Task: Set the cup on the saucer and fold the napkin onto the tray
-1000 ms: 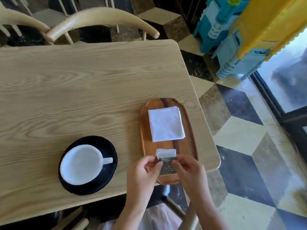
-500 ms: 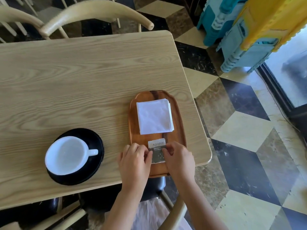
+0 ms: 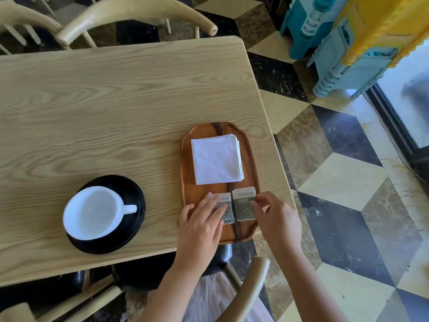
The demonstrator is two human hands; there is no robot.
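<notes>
A white cup (image 3: 92, 212) stands on a black saucer (image 3: 133, 194) near the table's front edge, handle pointing right. A folded white napkin (image 3: 217, 159) lies on the far half of an oblong wooden tray (image 3: 185, 159). Two grey sachets lie side by side on the tray's near half. My left hand (image 3: 202, 224) rests flat with its fingers on the left sachet (image 3: 225, 205). My right hand (image 3: 276, 217) pinches the right edge of the right sachet (image 3: 243, 205) between thumb and fingers.
The light wooden table (image 3: 116, 101) ends just right of the tray. Curved wooden chair backs (image 3: 139, 10) stand at the far side, and another chair arm (image 3: 250, 287) is below my hands. Blue and yellow plastic furniture (image 3: 348, 43) stands on the chequered floor at right.
The sachets held together above the tray's near end now lie apart, side by side on the tray. My hands have lowered onto them, one hand on each.
</notes>
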